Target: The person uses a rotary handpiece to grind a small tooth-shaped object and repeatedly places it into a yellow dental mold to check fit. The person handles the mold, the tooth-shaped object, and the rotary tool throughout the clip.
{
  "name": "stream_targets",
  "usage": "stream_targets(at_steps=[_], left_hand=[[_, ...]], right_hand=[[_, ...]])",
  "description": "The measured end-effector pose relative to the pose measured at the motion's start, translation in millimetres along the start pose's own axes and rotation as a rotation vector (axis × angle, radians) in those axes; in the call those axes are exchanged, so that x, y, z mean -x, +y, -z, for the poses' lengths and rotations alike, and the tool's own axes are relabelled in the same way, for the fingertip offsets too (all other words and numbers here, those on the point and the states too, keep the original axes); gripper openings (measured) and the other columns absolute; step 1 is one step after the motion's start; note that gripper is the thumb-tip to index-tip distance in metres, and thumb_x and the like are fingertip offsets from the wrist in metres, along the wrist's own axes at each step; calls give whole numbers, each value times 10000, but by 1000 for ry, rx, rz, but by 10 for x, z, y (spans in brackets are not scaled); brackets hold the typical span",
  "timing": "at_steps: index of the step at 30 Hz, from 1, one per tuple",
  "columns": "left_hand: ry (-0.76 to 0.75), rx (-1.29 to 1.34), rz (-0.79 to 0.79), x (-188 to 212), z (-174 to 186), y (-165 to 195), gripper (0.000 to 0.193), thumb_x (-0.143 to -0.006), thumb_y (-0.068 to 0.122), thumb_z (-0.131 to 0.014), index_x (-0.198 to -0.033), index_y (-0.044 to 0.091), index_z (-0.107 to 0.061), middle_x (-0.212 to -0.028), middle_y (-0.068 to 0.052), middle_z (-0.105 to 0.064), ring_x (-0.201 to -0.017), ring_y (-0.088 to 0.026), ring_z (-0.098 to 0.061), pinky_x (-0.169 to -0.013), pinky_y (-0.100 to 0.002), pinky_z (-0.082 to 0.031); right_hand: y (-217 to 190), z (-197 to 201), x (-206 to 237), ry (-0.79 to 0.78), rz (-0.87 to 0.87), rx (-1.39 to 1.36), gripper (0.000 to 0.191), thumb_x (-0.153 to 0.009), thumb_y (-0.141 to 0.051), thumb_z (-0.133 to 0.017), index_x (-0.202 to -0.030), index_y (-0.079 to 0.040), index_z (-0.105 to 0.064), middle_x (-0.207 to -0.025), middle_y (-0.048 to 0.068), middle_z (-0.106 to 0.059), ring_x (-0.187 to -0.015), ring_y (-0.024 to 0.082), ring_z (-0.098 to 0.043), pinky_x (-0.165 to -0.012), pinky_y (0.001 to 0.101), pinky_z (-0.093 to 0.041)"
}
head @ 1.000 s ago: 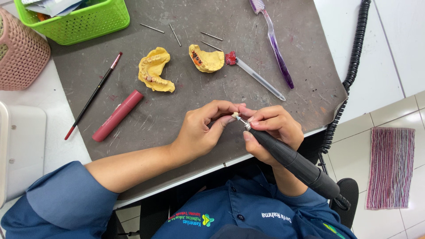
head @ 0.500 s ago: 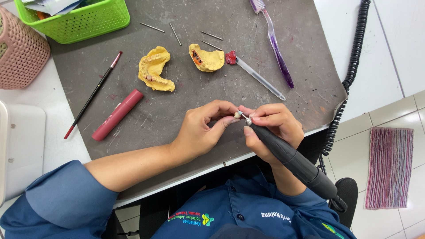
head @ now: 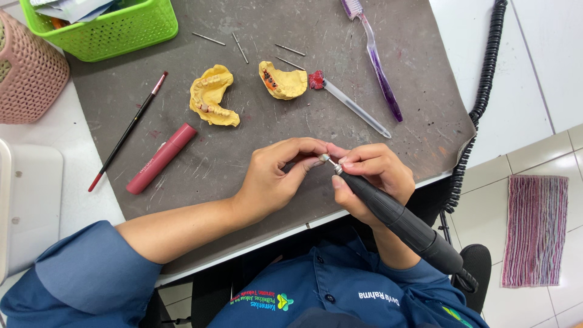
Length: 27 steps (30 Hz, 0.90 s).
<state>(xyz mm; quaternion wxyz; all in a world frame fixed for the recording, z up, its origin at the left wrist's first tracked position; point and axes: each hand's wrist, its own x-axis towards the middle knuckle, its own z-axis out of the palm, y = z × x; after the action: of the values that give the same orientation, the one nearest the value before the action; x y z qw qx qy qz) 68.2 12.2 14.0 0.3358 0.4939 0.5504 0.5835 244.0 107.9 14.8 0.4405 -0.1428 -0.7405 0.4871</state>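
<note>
At the near edge of the worktop point(head: 376, 91), head view, the right hand point(head: 370, 179) grips the black handpiece point(head: 395, 215); the left hand point(head: 276, 176) pinches its metal tip. Since a second ago the handpiece has tilted slightly and the fingers have closed in, so work stays at the tip. The green basket point(head: 121, 30) holds papers; the pink basket's point(head: 30, 73) contents are unclear.

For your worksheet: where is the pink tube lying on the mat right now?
In the head view, the pink tube lies on the grey mat's left side, between the thin brush and a yellow dental cast.
</note>
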Motion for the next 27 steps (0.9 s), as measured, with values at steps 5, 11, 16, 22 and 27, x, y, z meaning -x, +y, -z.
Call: stream_targets(at_steps=[5,11,16,22,27], left_hand=[[1,37,36,15,-16,-32,178,-966,-38,-652,-1127,2,-716,-1122,-104,-783,-1017,-151,-762,-900,-291,-624],[-12,85,13,13,-17,-58,171,-976,-58,-628,-1127,-19,-698,-1179,-139,-767,-1115,-173,-743,-974,-303,-613],[-22,147,46,15,-21,-63,170,-985,-59,-604,-1131,-22,-683,-1202,-141,-756,-1114,-174,-736,-972,-308,-610],[-34,120,38,13,-23,-68,162,-973,-55,-634,-1117,-19,-701,-1190,-138,-763,-1091,-179,-747,-961,-306,-618],[-17,85,5,11,-2,-59,169,-970,-47,-653,-1124,-12,-713,-1158,-129,-775,-1091,-182,-758,-966,-308,-621]], right_hand=[[0,13,2,-20,10,13,231,-863,14,-786,-1010,18,-609,-1063,138,-650,-964,217,-742,-973,410,-647],[20,26,9,-18,33,45,248,-837,19,-789,-1010,8,-612,-1053,139,-659,-964,224,-744,-926,349,-639],[56,28,32,-12,78,85,257,-822,5,-797,-991,-12,-604,-1038,127,-664,-978,207,-749,-856,289,-634],[69,41,78,44,-14,63,269,-848,2,-789,-1038,-7,-599,-1083,137,-650,-922,167,-701,-870,285,-611],[59,20,71,41,-18,18,248,-875,16,-769,-1049,-5,-594,-1096,135,-632,-936,171,-700,-934,332,-628]])
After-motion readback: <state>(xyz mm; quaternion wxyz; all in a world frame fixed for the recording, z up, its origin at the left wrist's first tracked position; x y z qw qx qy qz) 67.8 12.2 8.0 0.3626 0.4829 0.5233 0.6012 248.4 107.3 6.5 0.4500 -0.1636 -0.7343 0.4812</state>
